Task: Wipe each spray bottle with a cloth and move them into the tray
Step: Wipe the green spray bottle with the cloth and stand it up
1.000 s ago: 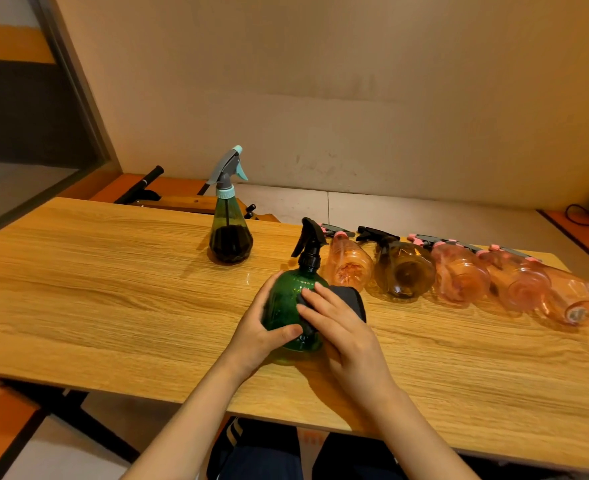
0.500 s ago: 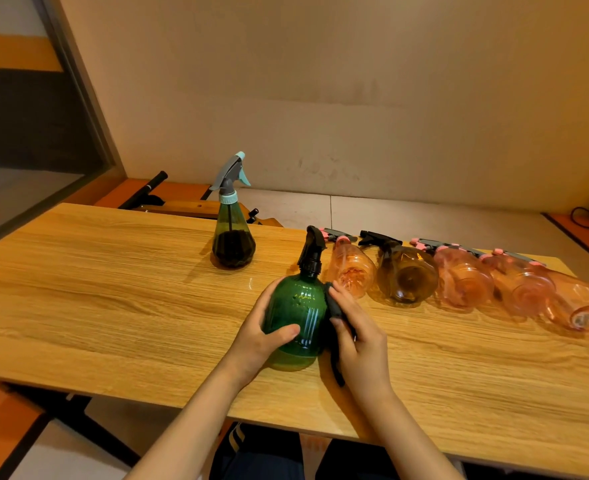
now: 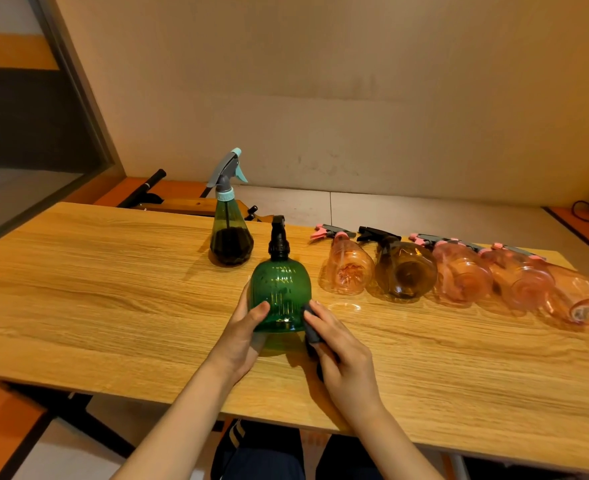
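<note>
A round green spray bottle (image 3: 281, 289) with a black nozzle stands upright on the wooden table (image 3: 95, 299) in front of me. My left hand (image 3: 244, 332) grips its lower left side, thumb across the front. My right hand (image 3: 338, 344) holds a dark cloth (image 3: 311, 329) against the bottle's lower right side. No tray is in view.
A dark green spray bottle (image 3: 230, 237) with a grey and teal trigger stands behind on the left. To the right lie several bottles in a row: pink ones (image 3: 348, 268) (image 3: 462, 275) and a brown one (image 3: 405, 271). The table's near edge runs just below my wrists.
The green bottle has been turned, so its nozzle now points away from me. My right hand with the cloth has slid from the bottle's front down to its lower right side.
</note>
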Motion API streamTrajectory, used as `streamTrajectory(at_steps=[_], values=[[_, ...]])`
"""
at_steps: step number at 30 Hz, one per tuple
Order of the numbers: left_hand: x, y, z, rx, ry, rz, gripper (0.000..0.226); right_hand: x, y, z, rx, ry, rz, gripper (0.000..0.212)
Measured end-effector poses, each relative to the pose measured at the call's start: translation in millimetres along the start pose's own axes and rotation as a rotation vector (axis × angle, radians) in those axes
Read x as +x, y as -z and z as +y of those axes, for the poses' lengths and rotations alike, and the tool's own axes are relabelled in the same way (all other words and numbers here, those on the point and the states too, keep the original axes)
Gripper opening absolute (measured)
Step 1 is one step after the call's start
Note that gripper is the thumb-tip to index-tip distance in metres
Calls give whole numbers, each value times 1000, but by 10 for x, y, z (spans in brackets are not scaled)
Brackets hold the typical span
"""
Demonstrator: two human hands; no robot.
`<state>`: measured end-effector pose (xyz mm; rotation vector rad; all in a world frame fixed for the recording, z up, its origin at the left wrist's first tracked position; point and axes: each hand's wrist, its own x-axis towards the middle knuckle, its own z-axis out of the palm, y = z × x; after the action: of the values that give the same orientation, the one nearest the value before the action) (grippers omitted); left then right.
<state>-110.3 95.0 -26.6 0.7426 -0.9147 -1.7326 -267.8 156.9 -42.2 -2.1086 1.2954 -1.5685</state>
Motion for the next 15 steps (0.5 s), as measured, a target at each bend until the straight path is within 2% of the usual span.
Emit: streamTrajectory(at_steps=[4, 9, 12, 15], values=[[-14, -1, -24, 78, 4, 1, 133, -25, 12, 25, -21, 27, 46, 64], [-20, -2, -2, 50, 15, 9, 121, -25, 5, 26, -25, 41, 46, 62], [-18, -8, -2, 27, 7, 12, 113, -20, 8, 18, -24, 28, 52, 50], [-16, -22, -4, 46, 6, 22, 117, -21, 8, 21, -27, 24, 49, 49]])
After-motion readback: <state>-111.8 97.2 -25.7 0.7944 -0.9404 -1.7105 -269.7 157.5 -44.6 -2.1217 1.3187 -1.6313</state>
